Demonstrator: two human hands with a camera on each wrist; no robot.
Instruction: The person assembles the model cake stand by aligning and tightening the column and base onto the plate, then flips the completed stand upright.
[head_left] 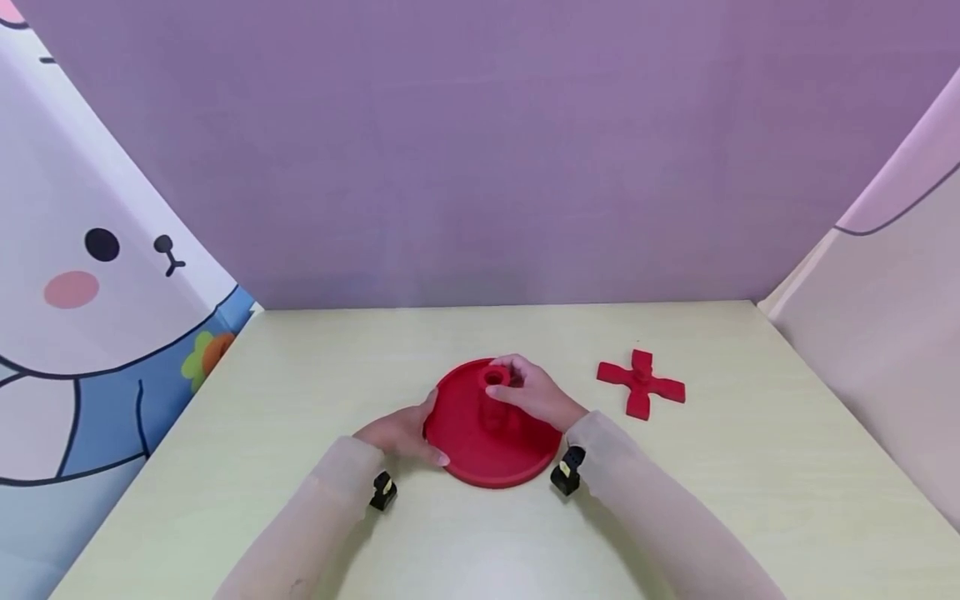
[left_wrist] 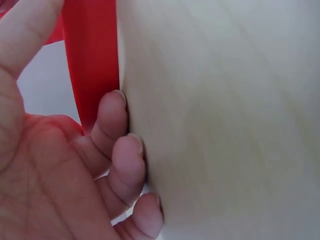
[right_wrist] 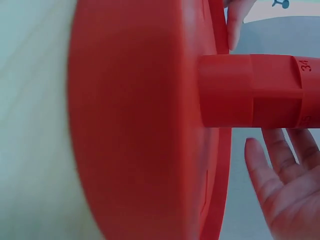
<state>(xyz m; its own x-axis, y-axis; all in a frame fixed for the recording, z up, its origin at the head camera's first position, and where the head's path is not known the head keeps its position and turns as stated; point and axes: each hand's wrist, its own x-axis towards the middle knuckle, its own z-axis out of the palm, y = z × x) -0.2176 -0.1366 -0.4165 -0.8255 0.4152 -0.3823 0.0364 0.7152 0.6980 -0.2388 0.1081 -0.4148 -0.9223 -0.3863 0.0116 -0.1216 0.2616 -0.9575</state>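
Note:
A red round base (head_left: 465, 450) with a raised rim lies on the table, and a hollow red post (head_left: 492, 408) rises from its middle. My left hand (head_left: 401, 432) holds the base at its left edge, thumb toward the front; in the left wrist view, curled fingers (left_wrist: 125, 160) reach down to the tabletop beside the red rim. Around the upper post is my right hand (head_left: 536, 396), thumb in front and fingers behind. Small numbers, one reading 34, mark the post (right_wrist: 225, 90) near its top in the right wrist view.
To the right of the base lies a red four-armed cross piece (head_left: 640, 383) on the pale table (head_left: 315, 367). A purple cloth wall (head_left: 480, 167) stands behind the table, with a cartoon-printed cloth (head_left: 112, 317) on the left side.

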